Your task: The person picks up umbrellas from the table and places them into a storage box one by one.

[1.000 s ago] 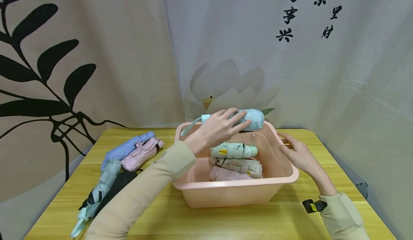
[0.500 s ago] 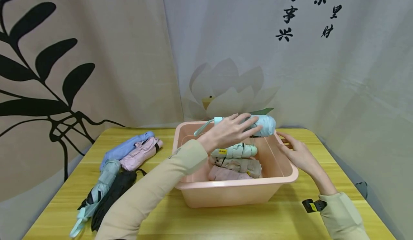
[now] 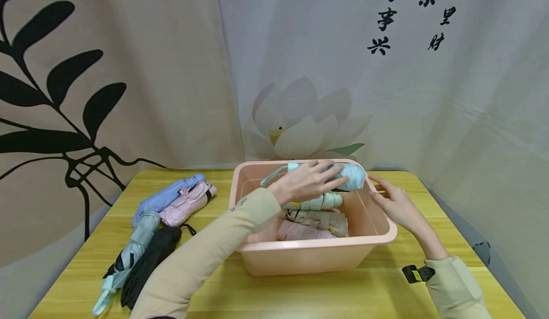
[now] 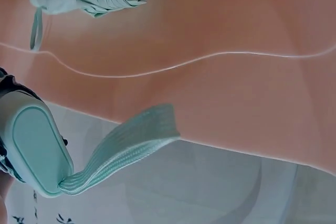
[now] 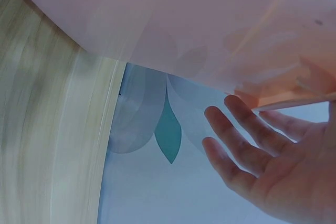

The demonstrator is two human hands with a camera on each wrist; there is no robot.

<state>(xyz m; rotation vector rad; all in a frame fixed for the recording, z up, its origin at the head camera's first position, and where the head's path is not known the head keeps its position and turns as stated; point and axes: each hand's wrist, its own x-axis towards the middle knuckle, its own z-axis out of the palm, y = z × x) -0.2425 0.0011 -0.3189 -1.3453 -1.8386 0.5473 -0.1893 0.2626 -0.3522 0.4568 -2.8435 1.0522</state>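
Note:
My left hand [image 3: 306, 180] grips a light blue folded umbrella [image 3: 353, 177] from above, over the back part of a pink plastic basin [image 3: 306, 258]. The umbrella's handle end [image 4: 37, 150] and wrist strap [image 4: 126, 145] show in the left wrist view; my palm hides its middle. Inside the basin lie a mint folded umbrella [image 3: 317, 201], a cream patterned one [image 3: 326, 221] and a pale pink one [image 3: 302, 231], side by side. My right hand [image 3: 399, 207] rests at the basin's right rim, its fingers [image 5: 236, 135] loosely extended along the outside.
Left of the basin, on the wooden table [image 3: 343, 295], lie a blue folded umbrella [image 3: 169, 197], a pink one [image 3: 188, 204], a teal one [image 3: 139, 242] and a black one [image 3: 150, 264]. A printed curtain [image 3: 300, 47] hangs behind the table.
My left hand has moved right and then down with the light blue umbrella, lowering it toward the basin's back. The right hand stays at the rim.

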